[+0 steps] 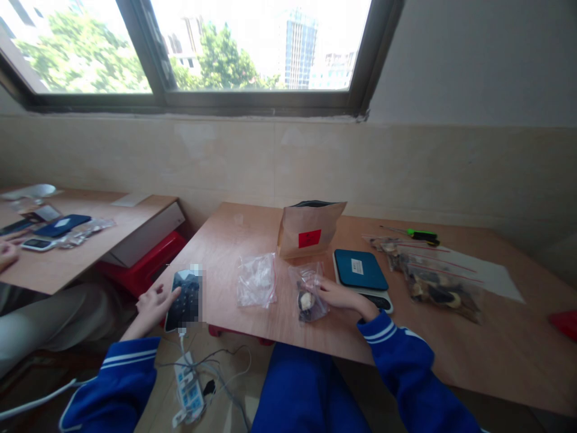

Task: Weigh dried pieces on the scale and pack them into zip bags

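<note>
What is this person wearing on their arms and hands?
Their arms are covered by long, bright blue sleeves, the left sleeve and the right sleeve, each with white stripes near the cuff. The left hand and the right hand are bare, with no gloves.

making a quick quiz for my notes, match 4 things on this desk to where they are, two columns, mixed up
Things:
1. kraft paper bag
2. green-handled screwdriver
3. smartphone
4. small clear zip bag of dark pieces

Places:
A. touched by the right hand
B. touched by the left hand
C. standing at the back of the desk, middle
D. lying at the desk's back right

Pairs: 1-C, 2-D, 3-B, 4-A
</note>
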`<move>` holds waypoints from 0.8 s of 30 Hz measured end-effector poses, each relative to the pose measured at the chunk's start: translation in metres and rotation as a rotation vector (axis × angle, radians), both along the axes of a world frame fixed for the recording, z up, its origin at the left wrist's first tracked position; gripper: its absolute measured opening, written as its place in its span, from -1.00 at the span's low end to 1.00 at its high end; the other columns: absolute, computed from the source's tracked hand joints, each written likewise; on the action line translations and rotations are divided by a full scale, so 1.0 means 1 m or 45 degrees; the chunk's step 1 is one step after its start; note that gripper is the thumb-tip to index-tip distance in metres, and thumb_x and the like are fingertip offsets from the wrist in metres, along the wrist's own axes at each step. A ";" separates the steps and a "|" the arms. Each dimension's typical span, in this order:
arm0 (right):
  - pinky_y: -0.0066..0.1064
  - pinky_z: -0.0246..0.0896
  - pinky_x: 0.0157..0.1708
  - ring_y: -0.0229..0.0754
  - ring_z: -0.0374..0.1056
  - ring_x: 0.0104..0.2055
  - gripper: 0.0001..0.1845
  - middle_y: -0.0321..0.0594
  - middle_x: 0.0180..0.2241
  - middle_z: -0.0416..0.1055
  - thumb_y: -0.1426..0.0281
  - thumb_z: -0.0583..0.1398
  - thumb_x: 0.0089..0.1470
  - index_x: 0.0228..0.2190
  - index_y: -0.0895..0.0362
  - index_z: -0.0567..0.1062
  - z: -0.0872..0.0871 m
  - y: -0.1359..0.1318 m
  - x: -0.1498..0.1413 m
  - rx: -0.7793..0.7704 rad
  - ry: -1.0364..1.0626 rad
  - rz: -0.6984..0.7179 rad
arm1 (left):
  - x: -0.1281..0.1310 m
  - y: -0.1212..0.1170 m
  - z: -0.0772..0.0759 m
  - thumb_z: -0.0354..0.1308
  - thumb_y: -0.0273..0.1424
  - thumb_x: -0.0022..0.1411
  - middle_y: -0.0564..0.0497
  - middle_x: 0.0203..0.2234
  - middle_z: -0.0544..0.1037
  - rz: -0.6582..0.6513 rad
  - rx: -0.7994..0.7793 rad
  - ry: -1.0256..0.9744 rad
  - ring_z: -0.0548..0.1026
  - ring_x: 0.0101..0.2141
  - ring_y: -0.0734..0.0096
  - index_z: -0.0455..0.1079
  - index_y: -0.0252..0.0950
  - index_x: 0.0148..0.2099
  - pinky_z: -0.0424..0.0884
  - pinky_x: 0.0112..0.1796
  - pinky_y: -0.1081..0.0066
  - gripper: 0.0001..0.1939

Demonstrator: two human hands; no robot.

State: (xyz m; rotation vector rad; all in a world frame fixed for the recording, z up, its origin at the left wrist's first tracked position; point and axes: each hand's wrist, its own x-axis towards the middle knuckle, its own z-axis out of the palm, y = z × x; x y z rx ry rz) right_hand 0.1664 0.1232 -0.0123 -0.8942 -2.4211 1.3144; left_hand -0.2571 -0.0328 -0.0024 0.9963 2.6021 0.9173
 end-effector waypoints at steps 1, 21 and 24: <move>-0.14 0.20 0.07 -0.02 0.36 -0.05 -0.42 -0.05 -0.11 0.46 -0.03 -0.03 0.18 -0.15 0.18 0.48 0.001 0.000 0.001 -0.016 0.005 0.010 | 0.010 0.000 0.005 0.08 -0.14 -0.02 -0.29 -0.15 0.45 0.047 0.030 0.015 0.28 0.09 -0.21 0.32 -0.42 -0.06 0.19 0.06 -0.06 -0.46; -0.15 0.29 -0.06 -0.01 0.40 -0.14 -0.46 -0.12 -0.21 0.48 0.00 0.27 -0.08 -0.22 0.18 0.46 0.017 -0.018 0.008 -0.317 0.062 0.065 | 0.274 0.035 -0.042 0.17 -0.07 0.08 -0.15 -0.21 0.56 -0.710 0.411 -1.197 0.47 -0.13 0.05 0.44 -0.29 -0.10 0.34 -0.06 0.12 -0.55; -0.13 0.27 -0.02 -0.01 0.40 -0.10 -0.46 -0.11 -0.15 0.47 0.06 0.30 -0.08 -0.16 0.16 0.43 0.024 -0.022 0.006 -0.392 0.190 -0.003 | 0.280 0.044 -0.030 0.13 -0.02 0.11 -0.11 -0.22 0.57 -0.692 0.457 -1.341 0.48 -0.12 0.08 0.46 -0.30 -0.13 0.35 -0.06 0.19 -0.53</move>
